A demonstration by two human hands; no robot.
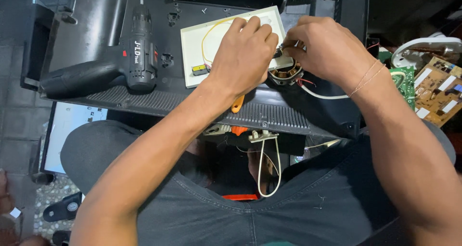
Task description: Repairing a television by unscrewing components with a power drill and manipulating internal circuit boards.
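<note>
Copper motor coil (286, 74) between pinching fingers (288, 50)

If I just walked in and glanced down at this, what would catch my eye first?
Two bare hands meet at the centre top: the left hand rests on a white plate with a yellow wire, the right hand pinches something small above a copper-wound motor coil. A black cordless drill lies to the left.

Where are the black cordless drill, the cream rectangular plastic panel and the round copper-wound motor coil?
Black cordless drill (132, 63), head view, on its body above the handle.
Cream rectangular plastic panel (195, 39), head view, on its bare left part.
Round copper-wound motor coil (285, 75), head view, on its windings.
</note>
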